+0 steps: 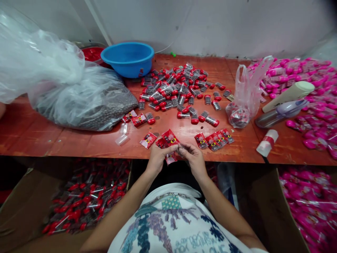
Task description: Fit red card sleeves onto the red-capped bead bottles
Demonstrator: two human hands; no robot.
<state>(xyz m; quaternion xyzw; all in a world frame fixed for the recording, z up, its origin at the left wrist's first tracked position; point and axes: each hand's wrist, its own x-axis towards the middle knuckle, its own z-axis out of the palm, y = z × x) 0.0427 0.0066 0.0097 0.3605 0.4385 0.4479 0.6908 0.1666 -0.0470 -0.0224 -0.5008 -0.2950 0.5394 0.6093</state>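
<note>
My left hand (157, 157) and my right hand (194, 159) meet at the table's front edge, fingertips pinched close together. What the right fingertips hold is too small to make out. Red printed packets (167, 137) lie at and behind my left fingers, and one hangs below them at the edge. Left of my hands lies a single red packet (148, 140); to the right is a row of several more (216, 140). Beyond, small clear containers with red caps (173, 88) form a loose heap. Two clear empty tubes (122, 140) rest at the left.
A bulging plastic bag of dark beads (86, 102) and a blue basin (128, 59) stand at the left. Rightward are a knotted plastic bag (240, 116), a bottle (279, 113), a paper roll (268, 142) and pink items (297, 75). Filled boxes sit below the table.
</note>
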